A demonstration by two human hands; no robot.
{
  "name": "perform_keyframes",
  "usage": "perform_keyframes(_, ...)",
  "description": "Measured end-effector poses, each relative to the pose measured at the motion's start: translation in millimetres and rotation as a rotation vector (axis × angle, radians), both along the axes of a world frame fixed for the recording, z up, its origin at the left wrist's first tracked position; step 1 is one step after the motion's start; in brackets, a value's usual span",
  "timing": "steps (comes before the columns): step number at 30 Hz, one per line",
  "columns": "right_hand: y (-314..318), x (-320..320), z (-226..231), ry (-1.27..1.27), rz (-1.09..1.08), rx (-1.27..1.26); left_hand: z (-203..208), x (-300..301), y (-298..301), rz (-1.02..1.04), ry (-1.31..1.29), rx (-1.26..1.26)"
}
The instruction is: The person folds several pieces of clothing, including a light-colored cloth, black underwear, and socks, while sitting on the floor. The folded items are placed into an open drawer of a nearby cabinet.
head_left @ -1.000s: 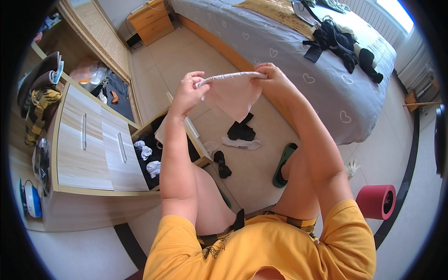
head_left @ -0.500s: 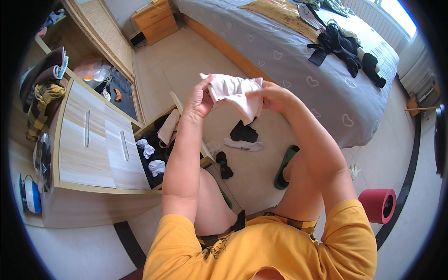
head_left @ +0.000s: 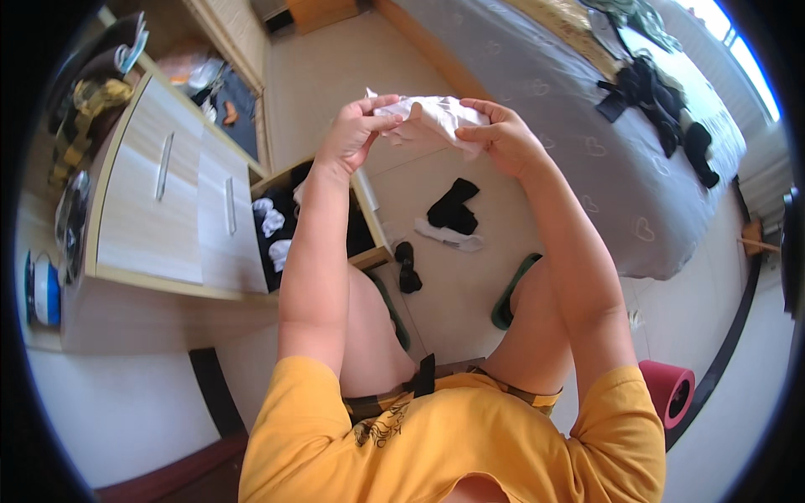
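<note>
A pale pinkish-white piece of cloth [head_left: 426, 117], soft and creased, is stretched between my two hands above the floor; its exact kind is hard to make out. My left hand [head_left: 352, 136] pinches its left end between thumb and fingers. At the other end, my right hand [head_left: 510, 141] grips it, thumb on the near side. Below lie a black sock-like garment [head_left: 454, 208], a white sock [head_left: 451, 235] partly under it, and a bunched black sock [head_left: 407, 267]. An open drawer [head_left: 375, 214] left of them holds balled white socks [head_left: 271, 220]; my left forearm covers part of it.
A wooden cabinet [head_left: 138, 168] with two handled fronts stands at left. The bed [head_left: 570, 168] fills the upper right, dark clothes [head_left: 654, 105] piled on it. A pink foam roller [head_left: 667, 392] is at lower right. My feet wear green slippers [head_left: 513, 293].
Both hands have moved up and away with the cloth, whose hanging lower part is now gathered up, making it narrower. The whole view has shifted and tilted slightly.
</note>
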State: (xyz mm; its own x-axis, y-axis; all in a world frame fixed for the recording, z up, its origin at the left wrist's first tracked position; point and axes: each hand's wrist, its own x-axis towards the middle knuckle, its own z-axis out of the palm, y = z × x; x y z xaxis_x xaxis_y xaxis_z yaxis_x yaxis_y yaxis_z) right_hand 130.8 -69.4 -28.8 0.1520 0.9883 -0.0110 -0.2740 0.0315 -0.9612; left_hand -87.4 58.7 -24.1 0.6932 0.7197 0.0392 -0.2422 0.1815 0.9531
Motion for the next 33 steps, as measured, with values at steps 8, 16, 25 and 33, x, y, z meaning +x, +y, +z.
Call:
perform_keyframes(8,61.7,-89.6,-48.0,-0.918,-0.223,0.087,-7.4,-93.2,40.2,0.211,0.698,0.527)
perform_keyframes(16,143.9,-174.0,-81.9,-0.845,0.028,-0.024,-85.4,-178.8,103.6,0.688,1.073,0.638)
perform_keyframes(25,220.5,-228.8,-161.8,-1.738,0.139,0.151,-200.9,-164.1,105.9,0.596,1.139,0.584)
perform_keyframes(33,209.5,-200.3,-192.6,-2.028,0.609,0.044,-177.8,-95.4,62.5,-0.067,1.590,0.687)
